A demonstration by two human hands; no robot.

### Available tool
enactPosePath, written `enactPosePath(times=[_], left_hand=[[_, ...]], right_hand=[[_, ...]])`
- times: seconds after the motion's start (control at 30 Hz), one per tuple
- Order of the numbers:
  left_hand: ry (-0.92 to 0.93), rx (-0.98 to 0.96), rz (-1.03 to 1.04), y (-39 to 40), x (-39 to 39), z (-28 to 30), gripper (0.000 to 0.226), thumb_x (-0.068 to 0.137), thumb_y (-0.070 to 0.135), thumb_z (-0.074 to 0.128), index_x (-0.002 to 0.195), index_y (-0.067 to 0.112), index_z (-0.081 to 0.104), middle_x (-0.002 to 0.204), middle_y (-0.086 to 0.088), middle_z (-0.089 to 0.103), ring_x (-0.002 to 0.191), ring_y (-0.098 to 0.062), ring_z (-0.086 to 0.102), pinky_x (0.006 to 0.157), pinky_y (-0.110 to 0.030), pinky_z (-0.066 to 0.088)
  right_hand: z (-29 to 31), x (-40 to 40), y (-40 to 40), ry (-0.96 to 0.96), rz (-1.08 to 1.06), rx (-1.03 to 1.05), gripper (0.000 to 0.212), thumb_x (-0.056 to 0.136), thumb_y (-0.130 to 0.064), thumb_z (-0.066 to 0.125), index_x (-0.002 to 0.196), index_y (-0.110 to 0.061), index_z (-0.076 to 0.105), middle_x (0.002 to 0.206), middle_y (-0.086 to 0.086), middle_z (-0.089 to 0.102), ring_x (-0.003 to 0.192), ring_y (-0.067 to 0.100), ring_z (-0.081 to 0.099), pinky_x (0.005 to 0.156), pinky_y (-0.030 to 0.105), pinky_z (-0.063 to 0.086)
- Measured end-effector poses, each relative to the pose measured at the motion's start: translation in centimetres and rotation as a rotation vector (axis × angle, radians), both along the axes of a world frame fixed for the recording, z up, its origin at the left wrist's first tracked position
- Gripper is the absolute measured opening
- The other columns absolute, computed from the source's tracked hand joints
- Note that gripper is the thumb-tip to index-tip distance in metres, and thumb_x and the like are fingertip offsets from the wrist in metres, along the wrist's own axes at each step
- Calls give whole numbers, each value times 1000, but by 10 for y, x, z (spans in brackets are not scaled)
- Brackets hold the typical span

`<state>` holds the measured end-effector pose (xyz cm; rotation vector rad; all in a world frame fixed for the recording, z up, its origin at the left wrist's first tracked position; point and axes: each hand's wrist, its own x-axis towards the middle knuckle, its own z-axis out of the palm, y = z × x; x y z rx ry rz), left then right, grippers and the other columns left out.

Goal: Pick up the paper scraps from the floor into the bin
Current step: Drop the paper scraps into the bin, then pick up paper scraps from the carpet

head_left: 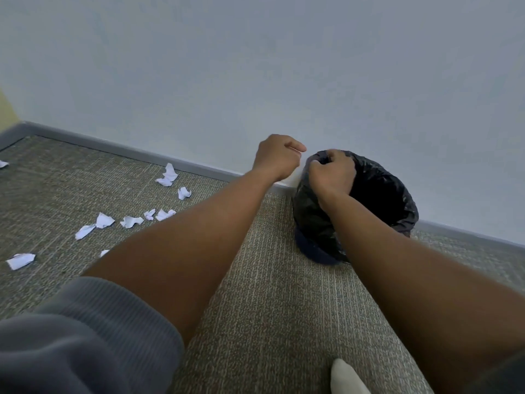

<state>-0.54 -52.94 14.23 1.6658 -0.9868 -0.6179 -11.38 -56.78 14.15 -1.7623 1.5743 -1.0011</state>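
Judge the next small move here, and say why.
Probably the left hand, curled with no scrap visible in it, should swing back left to the paper scraps lying on the carpet, while the right hand grips the bin liner at its rim.

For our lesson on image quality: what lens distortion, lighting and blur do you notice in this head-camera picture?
Head view: wide-angle bending curves the baseboard; light is soft and even, with no glare on the wall; the black bin bag loses detail in darkness; the grey sleeve close to the lens looks slightly soft.
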Motion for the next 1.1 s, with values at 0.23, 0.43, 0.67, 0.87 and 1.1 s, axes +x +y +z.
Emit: enactPosePath(times=[0.23,0.43,0.67,0.87,1.1], left_hand=[[-17,55,113,34,47,-8,21,81,10,66,91,27,73,99,5,73,95,-11,68,89,-31,56],[-97,187,222,78,88,-22,31,81,9,56,94,30,73,108,6,71,96,-15,67,73,-25,53],[-109,311,310,118,135,-52,27,81,8,60,89,32,69,100,6,72,90,-15,68,77,-28,55],[-96,401,414,147,160,-79,23,80,10,63,85,31,69,108,7,71,97,-15,66,80,-23,47],[-30,534,494,183,185,-125,20,81,12,66,90,29,68,107,0,70,100,-20,65,86,-29,50]], right_hand=[[-4,59,41,-17,232,-53,44,86,-18,58,131,-17,54,135,6,49,121,19,51,83,23,35],[-27,93,70,25,352,24,47,86,-21,60,132,-20,52,136,5,49,116,20,54,82,28,42],[-57,132,101,100,520,93,52,82,-19,62,134,-18,51,134,9,48,115,25,54,92,38,50],[-90,165,126,189,666,147,54,78,-20,65,131,-19,54,136,11,50,128,27,47,98,34,41],[-132,185,147,462,853,173,64,79,-29,70,137,-20,48,139,16,41,131,35,41,103,40,41]])
